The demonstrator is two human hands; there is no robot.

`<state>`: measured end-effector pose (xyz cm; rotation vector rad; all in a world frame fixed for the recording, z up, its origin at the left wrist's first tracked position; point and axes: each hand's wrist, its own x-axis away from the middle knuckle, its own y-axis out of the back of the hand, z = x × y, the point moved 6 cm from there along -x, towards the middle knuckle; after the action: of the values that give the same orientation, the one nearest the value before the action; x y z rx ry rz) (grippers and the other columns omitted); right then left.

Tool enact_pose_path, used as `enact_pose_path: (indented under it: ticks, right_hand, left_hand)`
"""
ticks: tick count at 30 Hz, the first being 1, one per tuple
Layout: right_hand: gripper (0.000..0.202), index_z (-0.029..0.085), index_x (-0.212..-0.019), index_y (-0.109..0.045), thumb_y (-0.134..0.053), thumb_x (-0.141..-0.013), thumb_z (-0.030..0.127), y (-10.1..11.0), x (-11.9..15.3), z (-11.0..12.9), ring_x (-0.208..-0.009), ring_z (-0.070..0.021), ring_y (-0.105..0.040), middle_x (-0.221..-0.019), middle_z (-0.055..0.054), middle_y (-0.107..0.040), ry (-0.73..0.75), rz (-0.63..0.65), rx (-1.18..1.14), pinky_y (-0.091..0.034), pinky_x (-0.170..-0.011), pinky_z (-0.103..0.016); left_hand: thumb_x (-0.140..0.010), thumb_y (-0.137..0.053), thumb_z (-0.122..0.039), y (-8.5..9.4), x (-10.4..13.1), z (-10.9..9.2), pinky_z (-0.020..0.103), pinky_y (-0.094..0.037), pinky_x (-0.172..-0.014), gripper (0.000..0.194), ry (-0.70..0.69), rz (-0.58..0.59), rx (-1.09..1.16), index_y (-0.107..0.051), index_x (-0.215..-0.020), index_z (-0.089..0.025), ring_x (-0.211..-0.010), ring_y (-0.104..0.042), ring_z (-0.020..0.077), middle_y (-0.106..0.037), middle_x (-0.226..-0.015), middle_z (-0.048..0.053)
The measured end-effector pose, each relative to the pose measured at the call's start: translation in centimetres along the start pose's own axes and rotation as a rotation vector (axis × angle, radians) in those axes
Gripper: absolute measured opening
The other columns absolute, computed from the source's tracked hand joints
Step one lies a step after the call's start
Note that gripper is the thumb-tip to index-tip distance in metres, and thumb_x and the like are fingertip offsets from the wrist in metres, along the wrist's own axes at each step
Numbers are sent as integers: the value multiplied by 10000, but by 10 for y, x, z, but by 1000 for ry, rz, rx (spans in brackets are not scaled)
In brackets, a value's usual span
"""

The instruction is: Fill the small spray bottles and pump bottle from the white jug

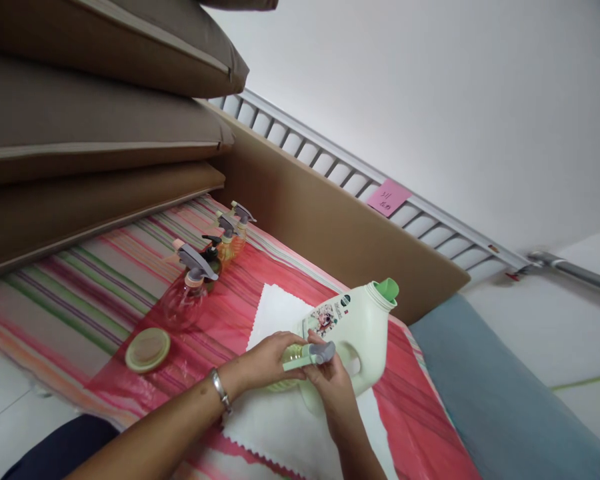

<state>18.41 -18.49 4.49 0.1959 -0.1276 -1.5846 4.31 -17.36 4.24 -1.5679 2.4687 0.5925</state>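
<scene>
A small clear spray bottle [294,357] with a green and grey trigger head is between my hands, over a white cloth [267,423] with a zigzag edge. My left hand [265,360] wraps round the bottle below its head. My right hand [334,385] has its fingers closed on the grey and green spray head. Just behind my hands stands a large pale green jug [373,333] with a floral label and a green spout. Its lower part is partly covered by my right hand.
To the left are a clear spray bottle [185,303], a dark pump bottle [213,257], amber spray bottles [226,248] and a round lid [148,350]. Stacked cushions [100,120] rise at left. A brown board [330,220] and a radiator [300,147] with a pink note [387,197] stand behind.
</scene>
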Motion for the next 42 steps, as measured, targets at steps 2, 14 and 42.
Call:
enact_pose_path:
  ticks: [2, 14, 42]
  right_hand:
    - [532, 226, -1118, -588, -730, -622, 354, -3, 2, -2, -1152, -281, -506, -1203, -81, -603, -17, -9, -87, -408, -964, -438]
    - [460, 214, -1047, -619, -725, -628, 370, -8, 4, 3, -1118, -278, -536, -1173, -83, -633, -37, 8, -142, -405, -969, -444]
    - [496, 212, -1067, -611, -727, -614, 378, -7, 6, 12, -1075, -293, -555, -1110, -90, -659, 3, -24, 66, -407, -942, -457]
  left_hand:
    - [-693, -709, -355, 0, 0, 1, 337, -392, -948, 503, 3, 3, 14, -567, -1155, -214, -1083, -539, 237, -606, -1177, 80]
    - [-582, -785, -332, -2, -2, 17, 342, -393, -962, 567, 158, -53, 150, -615, -1106, -198, -1086, -549, 256, -635, -1153, 55]
    - [-615, -767, -300, -2, -3, 13, 334, -358, -1002, 556, 77, -12, 156, -587, -1137, -235, -1152, -515, 210, -587, -1248, 44]
